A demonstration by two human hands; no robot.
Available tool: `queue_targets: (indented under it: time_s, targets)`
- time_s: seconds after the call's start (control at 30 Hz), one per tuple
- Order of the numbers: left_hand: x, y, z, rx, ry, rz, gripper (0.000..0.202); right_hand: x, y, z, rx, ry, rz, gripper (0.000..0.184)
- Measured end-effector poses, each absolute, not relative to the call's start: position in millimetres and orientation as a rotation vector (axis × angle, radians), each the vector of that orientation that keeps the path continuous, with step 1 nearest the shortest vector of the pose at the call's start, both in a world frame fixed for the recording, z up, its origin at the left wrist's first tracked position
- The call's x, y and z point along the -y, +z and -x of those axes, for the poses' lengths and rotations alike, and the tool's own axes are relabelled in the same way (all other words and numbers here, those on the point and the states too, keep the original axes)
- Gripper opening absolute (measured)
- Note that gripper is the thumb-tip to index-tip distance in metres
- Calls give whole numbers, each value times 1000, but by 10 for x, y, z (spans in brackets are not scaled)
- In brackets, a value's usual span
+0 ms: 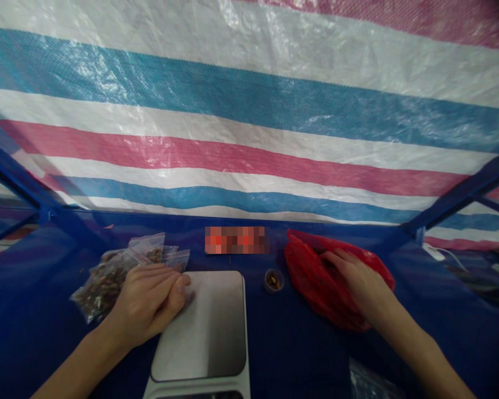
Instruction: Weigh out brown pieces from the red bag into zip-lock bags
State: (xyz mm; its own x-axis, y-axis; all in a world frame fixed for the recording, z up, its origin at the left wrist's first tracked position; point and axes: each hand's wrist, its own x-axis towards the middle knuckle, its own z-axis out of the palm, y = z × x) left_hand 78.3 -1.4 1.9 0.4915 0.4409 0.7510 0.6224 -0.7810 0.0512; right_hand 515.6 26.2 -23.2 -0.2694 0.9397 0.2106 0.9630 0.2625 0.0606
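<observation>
My left hand lies flat with fingers together and stretched out, resting on a pile of small clear zip bags filled with brown bits, at the left edge of a scale's steel plate. My right hand reaches into a crumpled red plastic bag on the blue table cover; its fingertips are hidden inside the bag. A tiny round cup with brown contents stands between the scale and the red bag.
A striped blue, white and pink tarp forms the wall behind the table. Blue frame bars slant at both sides. A blurred red label sits at the table's back edge. A clear plastic piece lies at the bottom right.
</observation>
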Motion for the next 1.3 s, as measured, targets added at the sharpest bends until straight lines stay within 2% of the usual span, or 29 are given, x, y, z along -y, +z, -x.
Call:
queue_targets:
  time_s: [0.3, 0.6, 0.77, 1.13, 1.3]
  targets:
    - [23, -12, -786, 968, -1194, 2503, 26, -287, -327, -5234, 2431, -287, 1771, 60]
    - [40, 106, -833, 928, -1222, 2493, 26, -306, -321, -5208, 2399, -42, 1677, 58]
    - [29, 80, -813, 937, -1209, 2493, 28, -350, -245, -5197, 2307, 42, 1597, 44]
    - [28, 74, -775, 952, -1197, 2495, 27, -207, 149, -4932, 1975, -47, 1352, 20]
    - [0, 67, -737, 967, -1210, 2480, 28, -87, 341, -4409, 1966, 136, 1190, 16]
